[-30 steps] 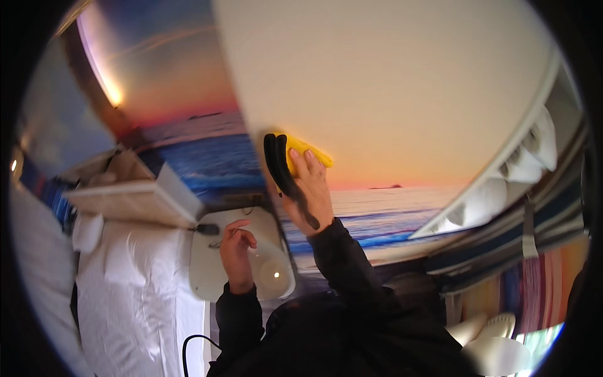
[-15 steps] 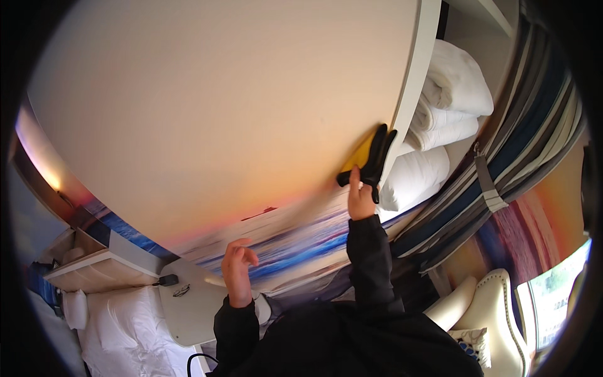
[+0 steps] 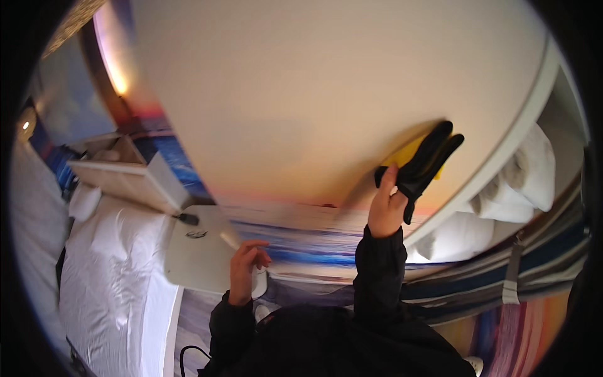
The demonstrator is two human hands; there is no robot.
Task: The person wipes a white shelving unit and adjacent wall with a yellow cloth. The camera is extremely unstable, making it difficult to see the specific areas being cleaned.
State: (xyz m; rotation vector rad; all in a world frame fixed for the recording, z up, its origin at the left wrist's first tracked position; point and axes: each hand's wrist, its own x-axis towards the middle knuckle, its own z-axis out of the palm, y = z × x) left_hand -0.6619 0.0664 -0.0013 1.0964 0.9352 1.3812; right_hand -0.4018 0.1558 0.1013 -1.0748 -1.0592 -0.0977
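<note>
My right hand (image 3: 384, 210) holds a black-and-yellow thing (image 3: 427, 160) with two long, rounded, finger-like lobes and a black strap-like end beside the wrist. Its exact kind is unclear. My bare thumb lies on its near side, while the other fingers are mostly hidden by it. It is against or just in front of a large panel (image 3: 301, 88) printed with a sunset and sea. My left hand (image 3: 244, 273) is raised lower left with loosely bent fingers and nothing in it, near the panel's lower edge.
Rolled white bedding (image 3: 521, 182) fills shelves past the panel's right edge. A striped curtain (image 3: 477, 283) hangs below. On the left are a bed with white sheets (image 3: 107, 270), a pale table (image 3: 201, 257) with a small dark object, and a wooden headboard box (image 3: 125, 179).
My view has turned left, showing more of the bed and table. My right hand and the black-and-yellow thing now appear farther from the panel's right edge; my left hand stays raised.
</note>
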